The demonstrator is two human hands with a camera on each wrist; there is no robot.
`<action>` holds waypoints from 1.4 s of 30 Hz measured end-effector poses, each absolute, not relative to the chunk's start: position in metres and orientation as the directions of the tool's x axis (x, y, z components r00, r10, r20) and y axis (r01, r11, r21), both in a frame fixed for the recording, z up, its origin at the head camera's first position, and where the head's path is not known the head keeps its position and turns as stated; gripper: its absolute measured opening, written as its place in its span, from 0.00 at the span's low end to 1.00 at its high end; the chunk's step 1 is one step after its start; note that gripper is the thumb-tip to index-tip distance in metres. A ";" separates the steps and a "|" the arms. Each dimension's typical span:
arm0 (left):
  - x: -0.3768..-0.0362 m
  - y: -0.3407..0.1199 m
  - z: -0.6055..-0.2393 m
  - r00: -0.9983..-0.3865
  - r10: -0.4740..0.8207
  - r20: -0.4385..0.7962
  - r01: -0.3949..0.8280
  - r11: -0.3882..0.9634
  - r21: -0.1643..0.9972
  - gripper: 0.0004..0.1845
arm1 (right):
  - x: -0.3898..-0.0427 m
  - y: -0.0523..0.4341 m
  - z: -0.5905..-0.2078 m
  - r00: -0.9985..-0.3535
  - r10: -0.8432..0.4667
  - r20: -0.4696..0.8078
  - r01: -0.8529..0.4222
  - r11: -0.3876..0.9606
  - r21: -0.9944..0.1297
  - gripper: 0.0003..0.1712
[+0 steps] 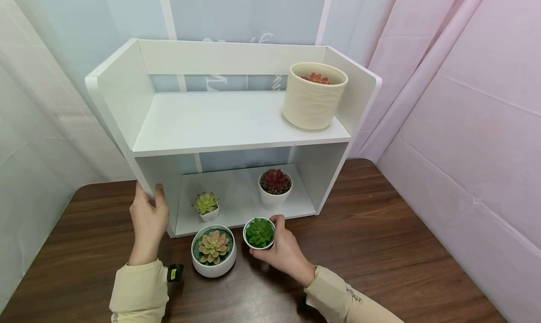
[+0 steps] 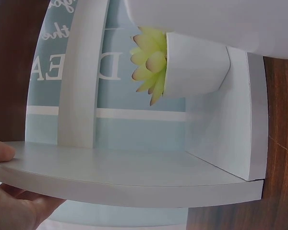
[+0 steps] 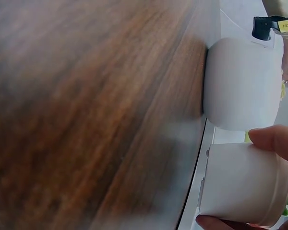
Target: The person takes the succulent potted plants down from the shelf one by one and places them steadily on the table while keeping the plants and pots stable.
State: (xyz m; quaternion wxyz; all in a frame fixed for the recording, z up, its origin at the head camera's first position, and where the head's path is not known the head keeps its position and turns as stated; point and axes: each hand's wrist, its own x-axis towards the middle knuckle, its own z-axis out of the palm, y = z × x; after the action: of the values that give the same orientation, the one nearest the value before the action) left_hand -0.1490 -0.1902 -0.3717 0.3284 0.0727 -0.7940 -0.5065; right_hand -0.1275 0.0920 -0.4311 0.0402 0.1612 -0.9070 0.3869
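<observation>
A dark wooden tabletop (image 1: 380, 248) carries a white two-tier shelf unit (image 1: 236, 126), set against pale blue and pink backdrops. On the upper shelf, at the right end, stands a large cream ribbed pot (image 1: 313, 96) with a red plant showing just inside its rim. On the lower shelf sit a white pot with a red succulent (image 1: 275, 188) and, to its left, a small white pot with a yellow-green succulent (image 1: 205, 205). On the tabletop just in front of the unit rests a wider white bowl with a pink-green succulent (image 1: 213, 250).

The person's left hand (image 1: 148, 219) grips the front edge of the unit's left side panel, thumb and fingers (image 2: 1, 152) wrapped either side of the board. The right hand (image 1: 283, 250) holds a small white pot with a green succulent (image 1: 259, 233), fingers curled round its side; the pot is at the front lip of the lower shelf, just right of the wider bowl. Whether its base touches the tabletop cannot be told. Both sleeves are cream.
</observation>
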 end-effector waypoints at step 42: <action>-0.148 -0.190 -0.370 -0.780 -0.453 0.432 0.196 0.480 0.855 0.21 | -0.126 0.093 -0.442 -0.949 -0.288 0.126 -0.286 0.623 -0.728 0.46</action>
State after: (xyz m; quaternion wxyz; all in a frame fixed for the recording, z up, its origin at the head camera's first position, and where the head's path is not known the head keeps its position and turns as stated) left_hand -0.1479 -0.1902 -0.3699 0.3219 0.0805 -0.7978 -0.5035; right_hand -0.1262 0.0934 -0.4416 -0.0016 0.1594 -0.9008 0.4039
